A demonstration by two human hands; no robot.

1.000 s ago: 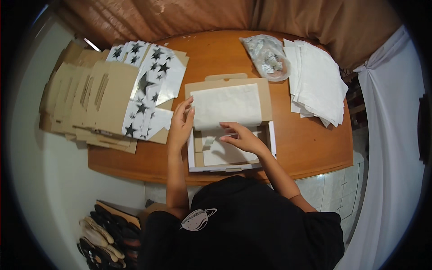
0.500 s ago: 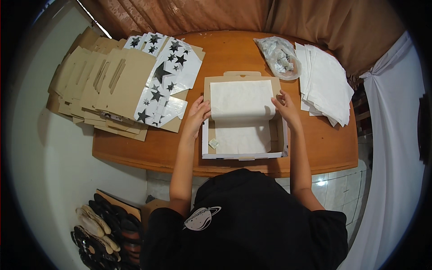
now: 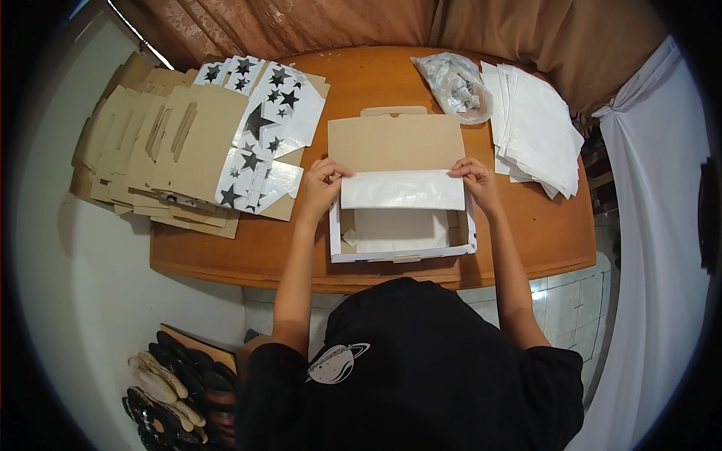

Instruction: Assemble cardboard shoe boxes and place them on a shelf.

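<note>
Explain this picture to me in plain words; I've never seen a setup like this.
There is no machine here: a person works with two bare hands, seen from above by a wide fisheye camera worn on the head, so straight edges look bent. On the wooden table sits an open cardboard box. The left hand and right hand pinch the upper corners of a white sheet at that box. A small pale packet lies inside, near its left front corner. To the left are piled flat cardboard pieces, some with black stars; to the right, a clear plastic bag and a stack of white sheets.
</note>
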